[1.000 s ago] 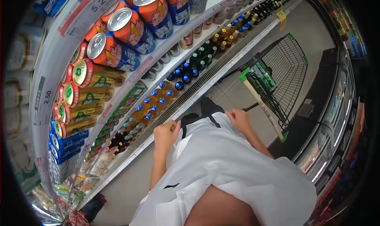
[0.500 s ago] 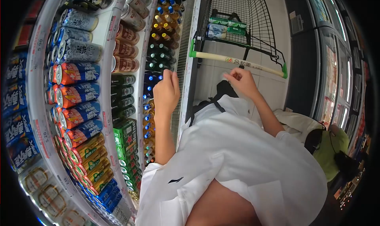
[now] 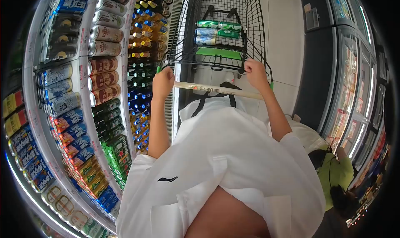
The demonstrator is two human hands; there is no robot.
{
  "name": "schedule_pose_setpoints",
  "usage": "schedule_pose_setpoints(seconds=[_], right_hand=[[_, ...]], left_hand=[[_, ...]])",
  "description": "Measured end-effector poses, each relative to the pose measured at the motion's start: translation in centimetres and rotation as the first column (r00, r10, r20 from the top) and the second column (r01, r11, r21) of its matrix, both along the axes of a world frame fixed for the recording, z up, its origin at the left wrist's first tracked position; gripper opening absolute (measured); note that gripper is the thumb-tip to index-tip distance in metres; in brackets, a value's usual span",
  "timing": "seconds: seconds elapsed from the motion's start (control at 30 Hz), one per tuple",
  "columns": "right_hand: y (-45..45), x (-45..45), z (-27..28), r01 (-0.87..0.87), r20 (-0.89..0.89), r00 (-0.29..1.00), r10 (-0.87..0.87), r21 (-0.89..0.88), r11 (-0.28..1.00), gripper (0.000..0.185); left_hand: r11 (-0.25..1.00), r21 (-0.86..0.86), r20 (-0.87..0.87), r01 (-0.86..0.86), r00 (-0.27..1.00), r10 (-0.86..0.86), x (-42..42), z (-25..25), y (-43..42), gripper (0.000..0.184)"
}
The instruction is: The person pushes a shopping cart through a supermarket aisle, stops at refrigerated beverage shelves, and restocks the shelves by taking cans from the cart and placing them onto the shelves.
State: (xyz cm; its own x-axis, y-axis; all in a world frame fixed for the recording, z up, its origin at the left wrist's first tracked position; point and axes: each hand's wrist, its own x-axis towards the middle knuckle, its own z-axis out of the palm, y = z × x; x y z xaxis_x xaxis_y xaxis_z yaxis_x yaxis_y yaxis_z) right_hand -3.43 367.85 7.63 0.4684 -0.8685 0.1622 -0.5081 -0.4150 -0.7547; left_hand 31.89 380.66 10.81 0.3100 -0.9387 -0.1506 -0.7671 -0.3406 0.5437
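Note:
My left hand [image 3: 163, 83] is curled into a loose fist over the left end of the shopping cart's handle [image 3: 216, 90]; whether it touches the bar cannot be told. My right hand [image 3: 255, 73], also closed, hovers beyond the bar's right part, in front of the basket's near rim. No item shows in either hand. Inside the black wire shopping cart [image 3: 260, 33] lie green drink cans [image 3: 228, 34] and blue-and-white drink cans [image 3: 205, 40] in packs. A green panel [image 3: 221, 52] shows at the near end of the basket.
Shelves of drink cans [image 3: 104, 65] and bottles [image 3: 141, 73] line my left side. Dark-framed glass-door coolers [image 3: 354, 71] stand along the right. Behind me on the right is a person in a green top [image 3: 341, 173]. Pale floor tiles [image 3: 281, 42] run between cart and coolers.
My view has shifted, bringing the cart closer and more of its basket into sight. Both hands have moved forward relative to the handle, and their fingers are curled more tightly.

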Motion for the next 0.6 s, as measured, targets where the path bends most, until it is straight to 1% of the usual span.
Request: schedule_pose_setpoints(seconds=[0.03, 0.07, 0.1, 0.13, 0.17, 0.2, 0.23, 0.27, 0.3, 0.33, 0.37, 0.4, 0.43, 0.47, 0.5, 0.53, 0.57, 0.6], right_hand=[[-1.8, -1.0, -0.6, 0.007, -0.02, 1.0, -0.006, 0.052, 0.999, 0.024], [-3.3, -1.4, -0.9, 0.014, -0.037, 0.999, -0.01, 0.105, 0.994, 0.027], [-4.6, -1.6, -1.4, 0.014, -0.031, 0.999, -0.01, 0.112, 0.994, 0.027], [-5.7, -1.7, -1.8, 0.045, -0.044, 0.998, -0.039, 0.131, 0.99, 0.031], [-6.5, -1.8, -2.2, 0.079, -0.059, 0.996, -0.071, 0.153, 0.985, 0.036], [-7.4, -1.8, -2.7, 0.058, -0.096, 0.994, -0.043, 0.153, 0.987, 0.046], [-7.8, -1.6, -3.4, 0.066, -0.091, 0.995, -0.051, 0.164, 0.984, 0.046], [-8.1, -1.1, -4.2, 0.092, -0.122, 0.991, -0.062, 0.255, 0.963, 0.047], [-8.5, -0.6, -5.0, 0.119, -0.155, 0.986, -0.069, 0.342, 0.932, 0.05], [-8.9, 0.0, -5.8, 0.127, -0.223, 0.974, -0.04, 0.39, 0.912, 0.05], [-9.2, 0.7, -6.9, 0.131, -0.228, 0.973, -0.042, 0.396, 0.909, 0.05], [-9.0, 1.6, -8.1, 0.174, -0.255, 0.964, -0.074, 0.395, 0.902, 0.047], [-8.9, 2.5, -9.6, 0.218, -0.284, 0.953, -0.106, 0.396, 0.892, 0.045], [-9.1, 3.3, -11.5, 0.21, -0.367, 0.928, -0.061, 0.382, 0.9, 0.033], [-8.7, 4.1, -13.2, 0.22, -0.376, 0.925, -0.061, 0.397, 0.891, 0.033], [-8.8, 4.9, -14.9, 0.226, -0.41, 0.911, -0.048, 0.399, 0.889, 0.024], [-9.5, 5.5, -16.8, 0.228, -0.444, 0.895, -0.034, 0.391, 0.892, 0.017], [-9.9, 5.9, -19.1, 0.183, -0.398, 0.917, 0.027, 0.48, 0.858, 0.014]], left_hand=[[1.0, -0.016, -0.032, -0.012, 0.999, 0.012, -0.3, -0.7, -1.5, 0.01], [1.0, -0.012, -0.027, -0.014, 1.0, 0.013, -0.8, -1.5, -2.7, 0.01], [0.999, -0.033, 0.017, 0.01, 1.0, -0.009, -1.5, -2.5, -3.8, 0.01], [0.998, -0.05, 0.063, 0.038, 0.997, -0.034, -2.4, -2.8, -4.9, 0.011], [0.999, 0.015, 0.044, 0.047, 0.998, -0.048, -3.2, -3.0, -5.7, 0.014], [0.998, 0.008, 0.009, 0.068, 0.998, -0.068, -3.9, -3.4, -6.6, 0.015], [0.996, -0.001, -0.027, 0.088, 0.996, -0.088, -4.6, -3.5, -7.7, 0.017], [0.993, 0.105, -0.105, 0.051, 0.994, -0.04, -5.3, -2.9, -8.8, 0.016], [0.992, 0.114, -0.106, 0.057, 0.993, -0.045, -5.3, -3.4, -9.8, 0.016], [0.993, 0.083, -0.107, 0.084, 0.991, -0.075, -5.1, -4.5, -10.9, 0.015], [0.992, 0.051, -0.108, 0.111, 0.989, -0.105, -4.9, -5.5, -12.3, 0.015], [0.991, 0.081, -0.097, 0.104, 0.991, -0.096, -4.8, -6.7, -13.7, 0.016], [0.989, 0.098, -0.105, 0.113, 0.989, -0.103, -4.4, -8.8, -15.1, 0.016], [0.987, 0.094, -0.133, 0.132, 0.984, -0.119, -3.8, -12.2, -16.4, 0.017], [0.984, 0.093, -0.163, 0.15, 0.978, -0.133, -3.1, -15.6, -17.3, 0.017], [0.973, 0.172, -0.15, 0.156, 0.98, -0.131, -2.6, -19.2, -18.6, 0.018], [0.938, 0.314, -0.168, 0.145, 0.981, -0.096, -1.8, -23.3, -20.0, 0.017], [0.9, 0.41, -0.155, 0.15, 0.983, -0.094, -0.9, -27.7, -21.0, 0.019]])
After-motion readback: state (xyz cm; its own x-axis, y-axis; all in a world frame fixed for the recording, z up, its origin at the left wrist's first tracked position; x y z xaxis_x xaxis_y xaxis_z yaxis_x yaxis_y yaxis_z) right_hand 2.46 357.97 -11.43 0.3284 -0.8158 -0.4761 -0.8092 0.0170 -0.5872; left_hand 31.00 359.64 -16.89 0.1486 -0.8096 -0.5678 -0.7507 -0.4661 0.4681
